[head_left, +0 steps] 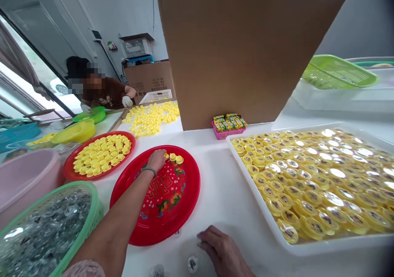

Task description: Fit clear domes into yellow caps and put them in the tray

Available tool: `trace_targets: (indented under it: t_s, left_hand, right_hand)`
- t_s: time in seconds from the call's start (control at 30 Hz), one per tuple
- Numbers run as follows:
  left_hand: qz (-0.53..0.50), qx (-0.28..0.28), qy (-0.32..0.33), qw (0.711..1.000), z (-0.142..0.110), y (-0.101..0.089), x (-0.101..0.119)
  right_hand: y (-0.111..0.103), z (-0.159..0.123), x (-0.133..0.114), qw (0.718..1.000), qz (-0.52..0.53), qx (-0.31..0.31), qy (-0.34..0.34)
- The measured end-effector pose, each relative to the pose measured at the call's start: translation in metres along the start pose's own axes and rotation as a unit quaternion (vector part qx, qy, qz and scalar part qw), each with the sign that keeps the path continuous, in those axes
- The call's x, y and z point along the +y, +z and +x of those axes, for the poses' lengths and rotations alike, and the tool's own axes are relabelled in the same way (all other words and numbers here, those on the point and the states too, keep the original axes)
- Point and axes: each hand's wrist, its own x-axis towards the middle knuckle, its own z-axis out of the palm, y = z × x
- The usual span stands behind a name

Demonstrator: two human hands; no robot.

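Note:
My left hand (156, 160) reaches over the far side of a red tray (192, 199) with a printed pattern. Its bent fingers are closed at the edge of a small yellow cup-like piece (166, 155), though the fingertips are partly hidden. Beside it on the tray sit two more yellow pieces (176, 158). Low over the white table, my right hand (220, 248) has thumb and fingers slightly apart, with nothing visible between them. A clear round capsule (192, 264) with a dark print lies left of that hand, and another clear piece (158, 271) lies near the bottom edge.
A white tray (261, 211) of yellow lidded discs fills the right. Leftward stand a red plate (131, 149) of yellow pieces, a green basket (97, 211) of clear pieces and a pink basin (30, 174). Behind are a cardboard panel (234, 55), a pink basket (223, 135) and a gloved co-worker (111, 92).

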Motion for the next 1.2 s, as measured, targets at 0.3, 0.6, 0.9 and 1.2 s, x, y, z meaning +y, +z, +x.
trace_targets:
  t_s: [0.3,0.6,0.9,1.2]
  left_hand:
    - [-0.047,0.038,-0.015,0.998,-0.071,-0.035,0.033]
    - [-0.183,-0.080,0.226,0.953,-0.189,-0.010,0.147]
    - [-0.239,-0.075,0.219,0.943,-0.202,0.007,0.149]
    - [-0.535,-0.142,0.045,0.832,-0.233,-0.017,0.167]
  right_hand:
    - [-0.030,-0.010,-0.010,0.977,0.115,0.148,0.101]
    - [-0.054,-0.035,-0.023,0.920,0.311,0.176,0.161]
    - [-0.059,-0.040,-0.021,0.923,0.292,0.163,0.191]
    - [-0.071,-0.021,-0.032,0.999,-0.013,0.018,0.035]
